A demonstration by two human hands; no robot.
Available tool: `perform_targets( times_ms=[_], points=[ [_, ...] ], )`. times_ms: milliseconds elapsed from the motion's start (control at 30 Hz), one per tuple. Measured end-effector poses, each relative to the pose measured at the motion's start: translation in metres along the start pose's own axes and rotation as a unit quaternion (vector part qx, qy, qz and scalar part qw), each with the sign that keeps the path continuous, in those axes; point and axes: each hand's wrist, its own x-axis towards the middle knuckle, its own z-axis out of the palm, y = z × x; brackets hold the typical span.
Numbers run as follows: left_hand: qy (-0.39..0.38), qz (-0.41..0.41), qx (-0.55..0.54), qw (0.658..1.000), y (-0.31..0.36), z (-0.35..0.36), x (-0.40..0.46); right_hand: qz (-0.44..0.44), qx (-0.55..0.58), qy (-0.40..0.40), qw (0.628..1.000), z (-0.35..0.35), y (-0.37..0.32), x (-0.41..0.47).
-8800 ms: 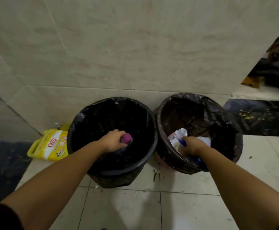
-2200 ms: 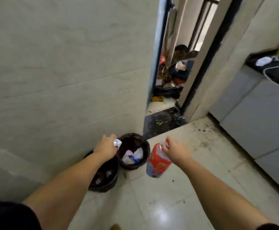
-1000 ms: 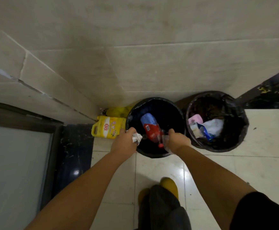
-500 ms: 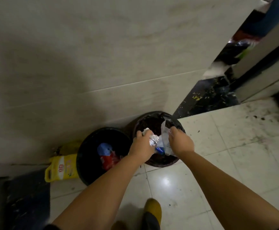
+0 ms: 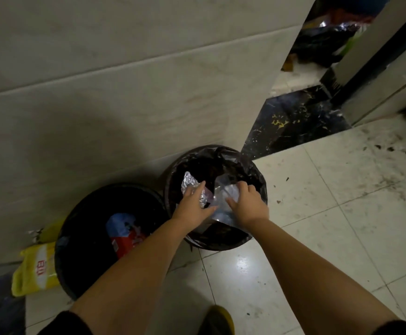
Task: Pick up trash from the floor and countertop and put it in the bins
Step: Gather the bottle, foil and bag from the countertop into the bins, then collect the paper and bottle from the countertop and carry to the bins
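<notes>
Two bins stand against the wall: the left bin holds a red bottle, the right bin sits right under my hands. My left hand, fingers spread, rests on crumpled foil; my right hand loosely presses a clear plastic bag. Both lie inside the rim, nothing blocking. A yellow pouch lies left.

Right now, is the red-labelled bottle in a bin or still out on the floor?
In. The red-labelled bottle lies inside the left bin, below its rim, away from both hands, which are over the right bin.
</notes>
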Motion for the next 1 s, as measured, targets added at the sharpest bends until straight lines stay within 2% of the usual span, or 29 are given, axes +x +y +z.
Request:
perform_targets(
  times_ms=[200,367,500,733,1000],
  points=[
    [-0.007,0.024,0.026,0.999,0.082,-0.076,-0.074,-0.001,-0.009,0.021,1.000,-0.119,-0.032,-0.062],
    [-0.002,0.054,0.103,0.993,0.190,-0.154,-0.164,-0.021,-0.006,0.030,0.999,-0.243,-0.066,-0.143],
    [-0.009,0.098,0.168,0.981,0.266,-0.185,-0.238,-0.030,-0.048,0.046,0.997,-0.313,-0.076,-0.218],
    [-0.023,0.194,0.182,0.964,0.331,-0.164,-0.336,0.022,-0.071,0.078,0.994,-0.346,-0.056,-0.333],
    [-0.103,0.325,0.305,0.889,0.393,-0.100,-0.413,0.196,-0.008,0.127,0.972,-0.356,0.034,-0.475]
  ],
)
